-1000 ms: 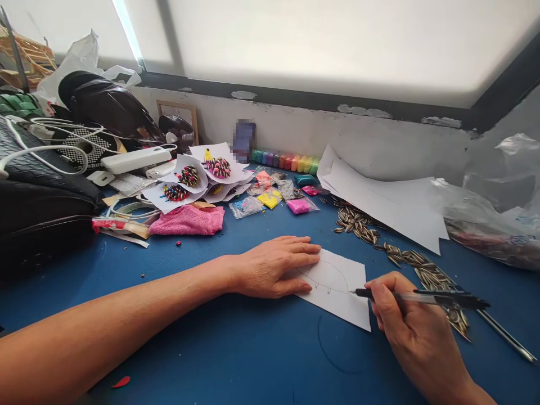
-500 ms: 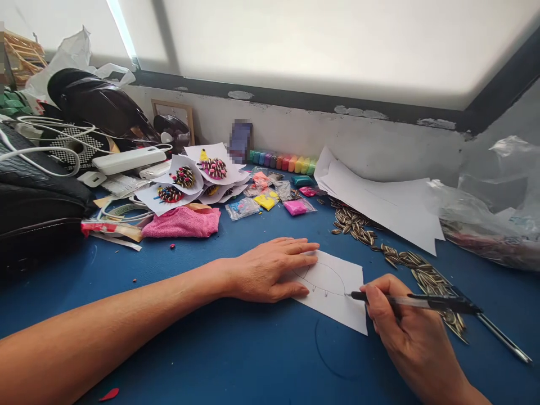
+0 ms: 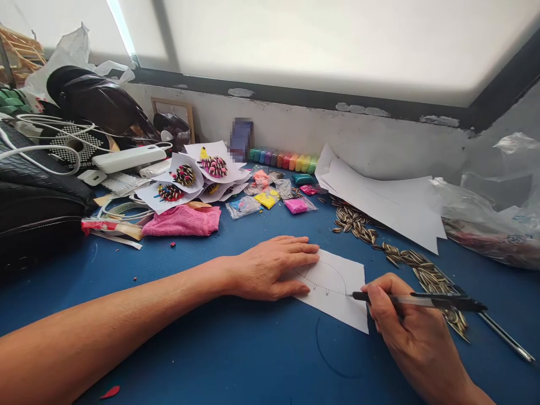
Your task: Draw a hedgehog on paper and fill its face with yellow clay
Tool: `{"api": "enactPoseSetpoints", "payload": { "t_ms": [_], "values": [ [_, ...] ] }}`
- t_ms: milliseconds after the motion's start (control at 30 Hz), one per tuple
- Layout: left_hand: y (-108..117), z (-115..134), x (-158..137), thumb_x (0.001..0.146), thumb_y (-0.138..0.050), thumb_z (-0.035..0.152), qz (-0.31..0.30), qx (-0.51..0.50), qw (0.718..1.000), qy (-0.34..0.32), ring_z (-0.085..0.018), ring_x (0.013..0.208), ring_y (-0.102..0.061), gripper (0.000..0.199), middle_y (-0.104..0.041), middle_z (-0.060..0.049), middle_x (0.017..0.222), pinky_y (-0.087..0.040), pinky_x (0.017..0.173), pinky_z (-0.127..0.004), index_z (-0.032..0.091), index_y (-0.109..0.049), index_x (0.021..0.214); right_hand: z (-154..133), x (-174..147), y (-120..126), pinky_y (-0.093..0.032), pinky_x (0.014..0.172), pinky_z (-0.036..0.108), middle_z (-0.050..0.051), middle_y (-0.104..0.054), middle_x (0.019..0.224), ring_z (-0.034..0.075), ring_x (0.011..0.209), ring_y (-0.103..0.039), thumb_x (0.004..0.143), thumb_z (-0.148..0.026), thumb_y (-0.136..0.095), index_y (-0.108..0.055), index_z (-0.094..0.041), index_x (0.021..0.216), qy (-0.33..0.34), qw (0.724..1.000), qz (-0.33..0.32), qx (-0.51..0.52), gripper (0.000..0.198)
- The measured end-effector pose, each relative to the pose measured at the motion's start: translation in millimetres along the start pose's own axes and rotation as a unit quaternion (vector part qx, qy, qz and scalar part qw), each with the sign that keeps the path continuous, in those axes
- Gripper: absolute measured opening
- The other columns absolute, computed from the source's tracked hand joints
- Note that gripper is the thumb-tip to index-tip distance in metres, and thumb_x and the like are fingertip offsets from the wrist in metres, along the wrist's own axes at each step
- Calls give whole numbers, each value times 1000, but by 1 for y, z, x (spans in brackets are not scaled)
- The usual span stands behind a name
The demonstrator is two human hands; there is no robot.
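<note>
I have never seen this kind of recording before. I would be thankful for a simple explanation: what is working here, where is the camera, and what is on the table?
There is no machine here, only a person's two bare hands. The camera is worn on that person's head and looks forward and down.

The left hand lies flat on a small white paper sheet bearing a thin, curved line drawing. The right hand holds a slim black-and-clear pen, its tip at the drawing's right end.

Around them, on the blue tabletop, are striped brown seeds, a folded pink cloth, small clear bags with coloured contents and white paper pieces with colourful, spiky figures.
</note>
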State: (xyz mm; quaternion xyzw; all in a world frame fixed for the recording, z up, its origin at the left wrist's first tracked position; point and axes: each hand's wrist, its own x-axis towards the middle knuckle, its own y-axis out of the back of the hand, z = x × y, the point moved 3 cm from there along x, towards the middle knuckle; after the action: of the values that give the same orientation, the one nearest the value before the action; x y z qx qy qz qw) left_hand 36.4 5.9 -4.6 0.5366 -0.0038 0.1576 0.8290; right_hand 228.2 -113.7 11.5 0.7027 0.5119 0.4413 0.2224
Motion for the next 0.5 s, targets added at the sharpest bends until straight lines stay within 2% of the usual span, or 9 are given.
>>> {"api": "enactPoseSetpoints", "payload": {
  "t_ms": [233, 400, 500],
  "values": [
    [0, 0, 0, 95, -54, 42, 0, -4, 1000, 1, -24, 144, -30, 54, -39, -11, 152, -21, 121, -40, 15, -46, 141, -2, 1, 0, -35, 34, 20, -7, -43, 48, 9, 36, -42, 96, -34, -41, -48, -25, 64, 19, 1000, 9, -13, 34],
    [-2, -3, -2, 93, -53, 47, 6, 9, 1000, 18, -30, 148, -17, 60, -31, -9, 156, -20, 120, -46, 17, -44, 144, -3, 1, 2, -35, 33, 19, -7, -43, 47, 8, 35, -42, 96, -34, -41, -47, -25, 62, 18, 1000, 6, -11, 35],
    [-3, -4, -2, 95, -50, 51, -9, 14, 1000, 24, -28, 149, -15, 63, -30, -7, 157, -16, 122, -45, 17, -40, 147, -2, 0, 1, -34, 32, 20, -7, -42, 47, 8, 34, -40, 96, -35, -41, -48, -25, 63, 18, 1000, 6, -10, 36]
  ]
}}
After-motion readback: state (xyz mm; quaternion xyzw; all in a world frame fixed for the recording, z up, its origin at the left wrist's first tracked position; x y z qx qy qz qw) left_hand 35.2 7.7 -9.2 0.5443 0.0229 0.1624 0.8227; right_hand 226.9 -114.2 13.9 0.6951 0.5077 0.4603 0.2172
